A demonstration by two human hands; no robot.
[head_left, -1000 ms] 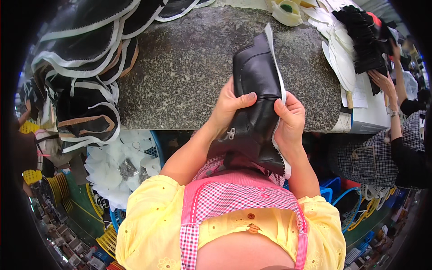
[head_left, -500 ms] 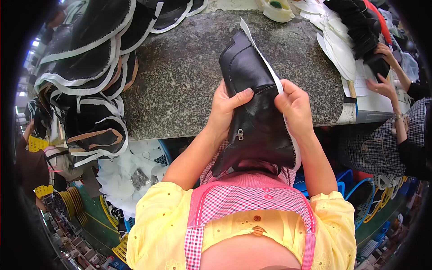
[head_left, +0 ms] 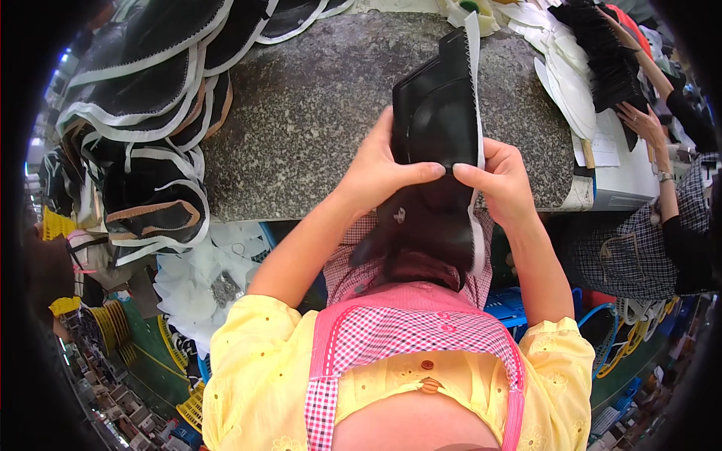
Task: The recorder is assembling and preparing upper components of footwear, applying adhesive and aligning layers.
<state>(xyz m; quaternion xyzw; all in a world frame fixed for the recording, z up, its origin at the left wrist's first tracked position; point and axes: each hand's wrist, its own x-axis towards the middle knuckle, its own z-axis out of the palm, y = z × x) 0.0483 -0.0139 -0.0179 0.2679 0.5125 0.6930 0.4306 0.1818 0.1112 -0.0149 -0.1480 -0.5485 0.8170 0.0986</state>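
A black leather shoe upper (head_left: pixel 432 124) stretches from the worktable's front part down toward my apron. Along its right side runs a white edging strip (head_left: pixel 475 98), and a small metal ornament (head_left: pixel 399 216) sits on its lower left part. My left hand (head_left: pixel 380 169) grips the upper's left side, thumb on top and fingers hidden behind it. On the opposite side my right hand (head_left: pixel 498 180) pinches the white-edged rim, its thumb lying on the leather. The two thumb tips almost meet at the middle. The upper's lower end is blurred.
Black pieces with white edging (head_left: pixel 143 83) are heaped on the left of the speckled worktable (head_left: pixel 316 113). White cut pieces (head_left: pixel 562 86) lie at the right, near a co-worker's hands (head_left: pixel 641 124) on a black stack. Below the table's left edge hang white pieces (head_left: pixel 203 282).
The upper has turned more upright, and its far end has moved up and right. My right thumb has come onto the leather toward the left thumb. The co-worker's hands have shifted on the black stack.
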